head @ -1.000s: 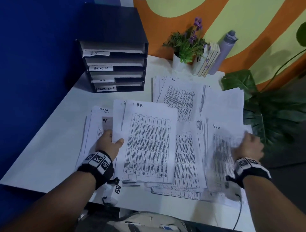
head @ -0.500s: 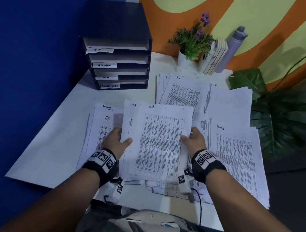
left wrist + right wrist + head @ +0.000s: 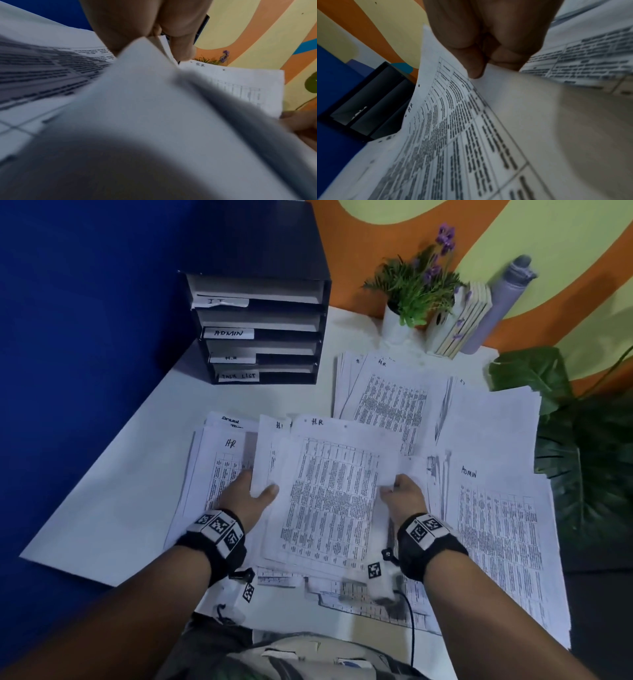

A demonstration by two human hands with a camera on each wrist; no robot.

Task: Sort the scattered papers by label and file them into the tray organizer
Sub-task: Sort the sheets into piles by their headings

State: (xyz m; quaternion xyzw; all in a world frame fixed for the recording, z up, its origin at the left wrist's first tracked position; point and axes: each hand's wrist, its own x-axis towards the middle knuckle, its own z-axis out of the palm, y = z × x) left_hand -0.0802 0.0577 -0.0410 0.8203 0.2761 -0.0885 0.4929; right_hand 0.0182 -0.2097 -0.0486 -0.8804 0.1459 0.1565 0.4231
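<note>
Hands [image 3: 325, 494] pinch HR sheets [image 3: 329, 498] by opposite side edges

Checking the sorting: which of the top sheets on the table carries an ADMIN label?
The sheet by the table's right edge, right of the right hand; the others read HR.

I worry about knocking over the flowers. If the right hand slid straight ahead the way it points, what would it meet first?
Probably not the flower pot. The right hand, holding the HR sheet, points up the table, so it would first cross the far HR pile. The pot stands beyond that; depth is unclear.
</note>
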